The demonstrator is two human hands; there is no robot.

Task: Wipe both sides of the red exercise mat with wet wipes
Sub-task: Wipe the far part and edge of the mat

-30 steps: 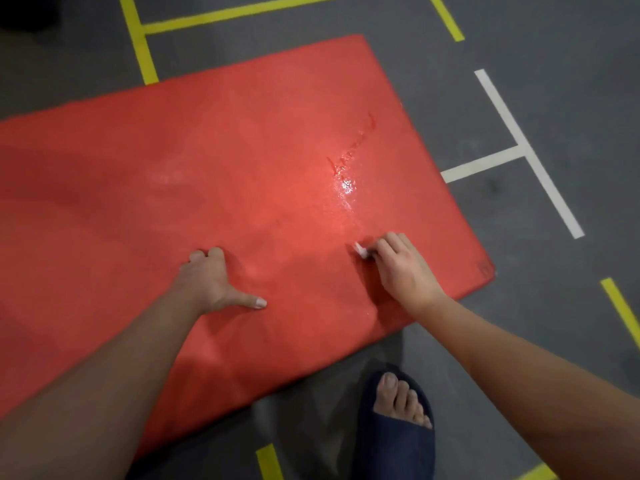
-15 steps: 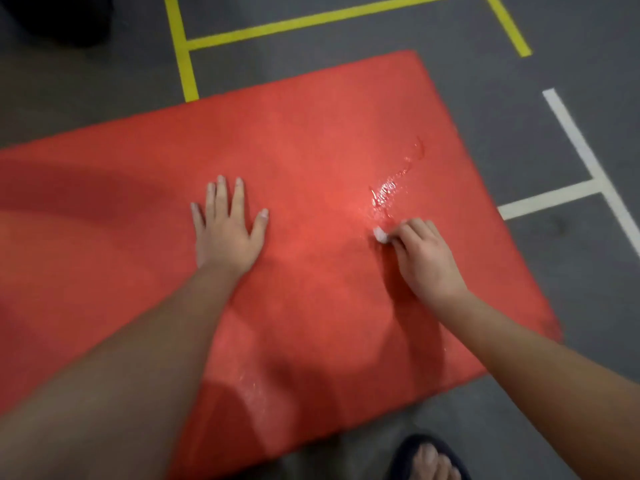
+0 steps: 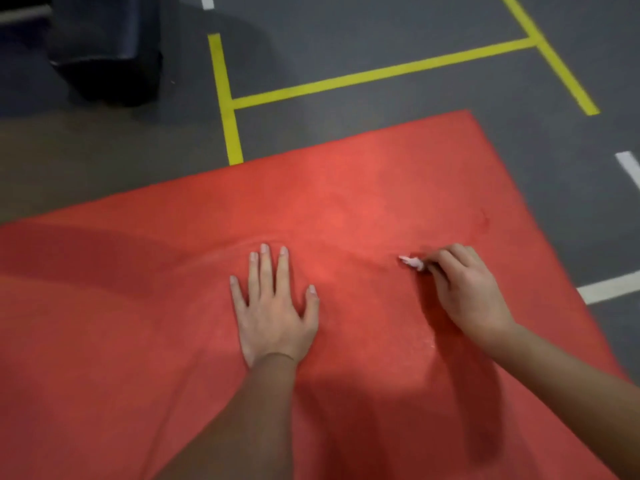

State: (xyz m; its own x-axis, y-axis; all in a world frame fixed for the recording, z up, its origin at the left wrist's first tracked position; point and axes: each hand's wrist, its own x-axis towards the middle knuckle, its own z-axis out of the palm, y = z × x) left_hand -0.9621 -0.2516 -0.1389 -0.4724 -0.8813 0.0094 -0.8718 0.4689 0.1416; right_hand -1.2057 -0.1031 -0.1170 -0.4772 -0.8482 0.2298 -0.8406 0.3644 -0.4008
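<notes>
1. Red exercise mat (image 3: 346,209): it lies flat on the grey floor (image 3: 346,29) and fills the near and left parts of the view. Its far edge runs from the left side up to a corner at the far right. From that corner its right edge runs back toward you. A small dark mark shows on the surface close to the right edge.

2. Left hand (image 3: 273,317): your palm is down on the mat, roughly at its visible centre. The fingers are straight and slightly spread, with the thumb out to the right. This hand holds nothing.

3. Right hand (image 3: 464,289): it is on the mat to the right of the left hand, well apart from it. The fingers are curled in a narrow pinch round a small crumpled white wet wipe (image 3: 412,262). The tip of the wipe sticks out to the left of your fingertips and appears to rest against the mat surface. Most of the wipe is hidden inside the grip.

4. Surroundings: yellow tape lines (image 3: 381,76) cross the floor beyond the mat, and one stripe meets the mat's far edge. White tape lines (image 3: 609,287) mark the floor to the right of the mat. A dark object (image 3: 104,46) stands at the far left; you cannot tell what it is.
</notes>
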